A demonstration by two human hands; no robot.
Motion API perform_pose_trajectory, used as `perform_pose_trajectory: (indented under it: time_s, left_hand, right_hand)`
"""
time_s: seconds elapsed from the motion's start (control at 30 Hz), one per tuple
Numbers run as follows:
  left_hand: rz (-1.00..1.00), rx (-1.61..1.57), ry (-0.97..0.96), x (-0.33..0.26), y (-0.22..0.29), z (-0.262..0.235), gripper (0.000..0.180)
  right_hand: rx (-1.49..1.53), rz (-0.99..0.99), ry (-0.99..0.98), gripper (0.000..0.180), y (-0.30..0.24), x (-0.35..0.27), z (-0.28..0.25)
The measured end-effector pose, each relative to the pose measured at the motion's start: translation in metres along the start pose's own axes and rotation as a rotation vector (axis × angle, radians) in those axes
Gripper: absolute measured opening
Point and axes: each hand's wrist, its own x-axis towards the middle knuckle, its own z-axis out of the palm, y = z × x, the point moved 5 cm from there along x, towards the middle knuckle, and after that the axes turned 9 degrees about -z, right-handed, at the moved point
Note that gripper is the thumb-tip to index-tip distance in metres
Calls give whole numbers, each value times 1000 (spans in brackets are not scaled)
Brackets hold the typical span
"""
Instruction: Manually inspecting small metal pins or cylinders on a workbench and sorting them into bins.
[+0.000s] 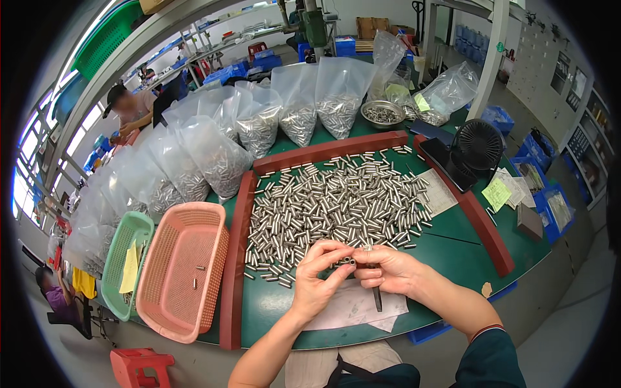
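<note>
My left hand is closed in a pinch on a few small metal cylinders, whose round ends face me. Against it, my right hand has its fingers curled round a slim dark tool. The tool's tapered end points down out of the fist; its kind cannot be made out. Thumb and forefinger of the right hand touch the cylinders' ends. Just beyond both hands spreads a large pile of loose metal cylinders on the green tabletop. Below the hands lie white paper sheets.
Red-brown bars border the pile. To the left sit a pink basket with a few cylinders and a green basket. Filled plastic bags line the back left. A black fan stands at right. Another person sits far left.
</note>
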Motion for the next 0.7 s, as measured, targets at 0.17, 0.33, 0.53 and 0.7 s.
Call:
perform_pose_trajectory:
  time_s: [0.17, 0.33, 0.53, 0.7]
  left_hand:
    - [-45, 3, -13, 0, -2, -1, 26]
    - [-105, -21, -60, 2, -8, -1, 24]
    - [-126, -113, -114, 2, -18, 0, 20]
    - [-387, -466, -79, 1, -33, -4, 17]
  right_hand:
    - [10, 36, 1, 12, 5, 1, -1]
    - [21, 48, 22, 14, 7, 1, -2]
    - [17, 38, 31, 13, 10, 2, -6]
    - [-108, -34, 102, 11, 1, -1, 1]
